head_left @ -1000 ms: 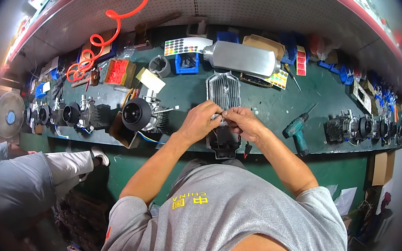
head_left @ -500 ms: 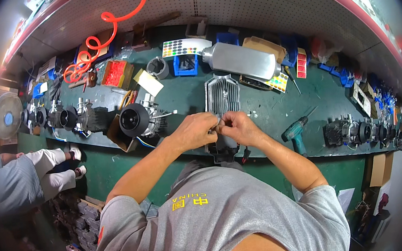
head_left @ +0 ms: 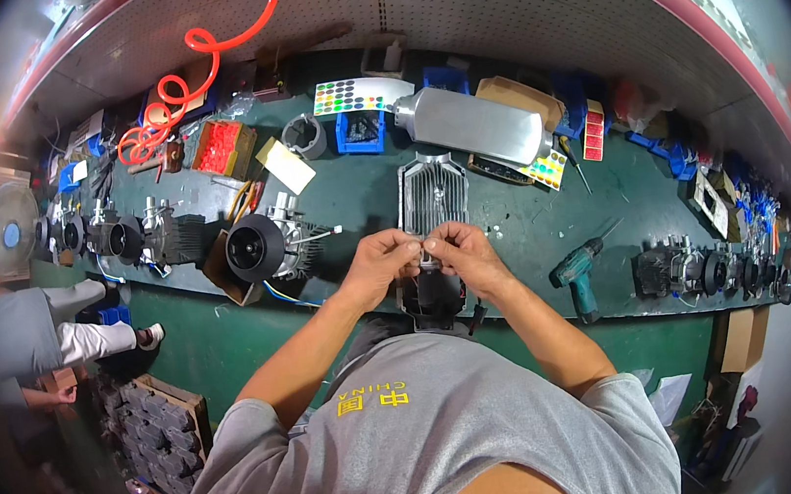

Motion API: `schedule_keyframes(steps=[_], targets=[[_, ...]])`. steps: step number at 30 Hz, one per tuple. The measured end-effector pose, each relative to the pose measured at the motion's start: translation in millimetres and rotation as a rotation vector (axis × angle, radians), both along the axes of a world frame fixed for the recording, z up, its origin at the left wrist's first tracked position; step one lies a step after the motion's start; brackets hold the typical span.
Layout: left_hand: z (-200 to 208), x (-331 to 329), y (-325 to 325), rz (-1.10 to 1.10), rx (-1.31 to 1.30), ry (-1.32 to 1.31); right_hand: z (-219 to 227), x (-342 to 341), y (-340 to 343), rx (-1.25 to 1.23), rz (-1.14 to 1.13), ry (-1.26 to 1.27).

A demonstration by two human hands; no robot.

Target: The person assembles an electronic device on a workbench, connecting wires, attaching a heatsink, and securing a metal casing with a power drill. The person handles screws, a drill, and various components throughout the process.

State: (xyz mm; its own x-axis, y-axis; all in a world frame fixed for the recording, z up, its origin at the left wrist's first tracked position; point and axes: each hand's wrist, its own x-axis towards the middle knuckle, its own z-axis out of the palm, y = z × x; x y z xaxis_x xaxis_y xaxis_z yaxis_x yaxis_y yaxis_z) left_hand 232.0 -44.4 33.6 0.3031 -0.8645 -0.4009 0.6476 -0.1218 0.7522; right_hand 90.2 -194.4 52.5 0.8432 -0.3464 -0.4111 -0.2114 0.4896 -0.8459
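Note:
My left hand (head_left: 385, 262) and my right hand (head_left: 462, 254) meet over a finned metal housing (head_left: 432, 193) at the front of the bench. Thumbs and forefingers of both are pinched together, tip to tip. Whatever they grip is too small to make out. The housing's ribbed silver part points away from me, while its dark near end (head_left: 435, 299) lies below my fingers at the bench edge. Left of it sits a motor-like unit with a black round fan (head_left: 255, 247) and a white-tipped lead.
A silver canister (head_left: 476, 122) lies behind the housing, beside a blue bin (head_left: 361, 133). To the right rests a teal power drill (head_left: 577, 274). A red coiled hose (head_left: 204, 41) hangs at the back left. Another person's legs (head_left: 89, 324) show at far left.
Both my hands have come closer together, fingertips now meeting over the housing. The view has shifted slightly. At the left, the other person has moved, and an arm with a reddish block now shows.

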Motion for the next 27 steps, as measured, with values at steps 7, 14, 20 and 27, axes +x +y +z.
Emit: schedule_keyframes(steps=[7, 14, 20, 27], targets=[[-46.2, 14.7, -34.9, 0.157, 0.110, -0.001, -38.1, 37.8, -19.5, 0.031, -0.067, 0.025], [-91.9, 35.6, -85.9, 0.412, 0.235, -0.351, -67.5, 86.6, -34.8, -0.174, -0.185, 0.189], [-111.2, 38.2, -96.4, 0.424, 0.283, -0.447, -76.2, 91.6, -38.2, -0.271, -0.200, 0.254], [-107.4, 41.5, -96.0, 0.402, 0.358, -0.826, -70.8, 77.5, -32.6, -0.024, -0.312, 0.146]])
